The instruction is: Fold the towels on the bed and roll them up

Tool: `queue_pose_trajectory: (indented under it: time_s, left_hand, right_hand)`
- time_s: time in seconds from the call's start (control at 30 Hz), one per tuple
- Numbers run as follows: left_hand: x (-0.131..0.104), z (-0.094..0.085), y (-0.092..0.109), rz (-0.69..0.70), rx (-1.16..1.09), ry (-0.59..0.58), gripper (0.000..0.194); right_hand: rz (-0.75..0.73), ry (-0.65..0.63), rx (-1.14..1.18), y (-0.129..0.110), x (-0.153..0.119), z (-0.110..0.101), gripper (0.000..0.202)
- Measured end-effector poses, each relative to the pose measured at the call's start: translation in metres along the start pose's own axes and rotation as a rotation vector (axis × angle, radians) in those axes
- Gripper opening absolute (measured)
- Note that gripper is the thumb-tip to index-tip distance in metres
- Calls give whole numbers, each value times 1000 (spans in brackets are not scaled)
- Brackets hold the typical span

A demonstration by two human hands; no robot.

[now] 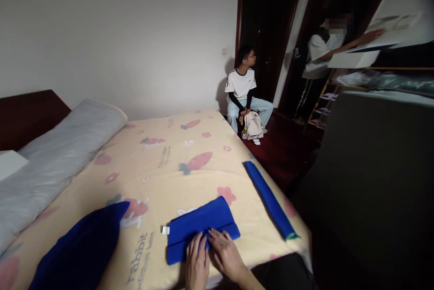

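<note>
A folded blue cloth (203, 217) lies on the bed close in front of me, with a white tag sticking out at its left edge. Along its near side runs a folded-over band. My left hand (197, 258) is on this band, fingers together and bent onto the fabric. Beside it, my right hand (226, 251) has its fingertips closed on the same fold, where the cloth bunches slightly. Both thumbs are mostly hidden. To the right lies a rolled blue cloth (269, 199), and at the lower left another blue cloth (81, 244) is spread loosely.
The bed's patterned sheet (162, 181) extends to the wall. A grey pillow (74, 145) lies left. One person (240, 84) sits beyond the bed near a white backpack (253, 125); another person (318, 54) stands by a shelf. A dark panel (373, 181) rises at right.
</note>
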State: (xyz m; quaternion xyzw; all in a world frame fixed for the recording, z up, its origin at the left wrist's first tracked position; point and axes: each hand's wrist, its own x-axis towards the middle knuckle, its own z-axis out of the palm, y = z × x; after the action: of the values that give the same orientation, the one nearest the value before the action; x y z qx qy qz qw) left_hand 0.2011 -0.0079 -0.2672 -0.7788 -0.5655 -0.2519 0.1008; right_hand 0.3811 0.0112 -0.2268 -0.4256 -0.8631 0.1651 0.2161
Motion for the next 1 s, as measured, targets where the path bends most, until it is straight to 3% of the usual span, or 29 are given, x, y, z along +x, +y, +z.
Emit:
queue_pose_trajectory:
  time_s: [0.17, 0.3, 0.5, 0.67, 0.87, 1.0]
  left_hand:
    - [-33, 0, -44, -61, 101, -27, 48]
    - [-37, -10, -69, -116, 150, -94, 54]
    - [-14, -14, -55, -212, 178, -114, 55]
    - [-6, -20, -57, -238, 150, -109, 53]
    - [10, -38, -50, -316, 89, -164, 40]
    - [16, -40, -46, -391, 106, -244, 41]
  right_hand:
    - [85, 58, -26, 22, -17, -9, 55]
    - [136, 100, -28, 40, -19, -8, 58]
    - [218, 99, -56, 39, -4, 1, 58]
    - [323, 120, -111, 30, 2, -10, 50]
    - [373, 38, -107, 20, 12, -24, 26]
    - [388, 20, -111, 20, 16, -24, 31]
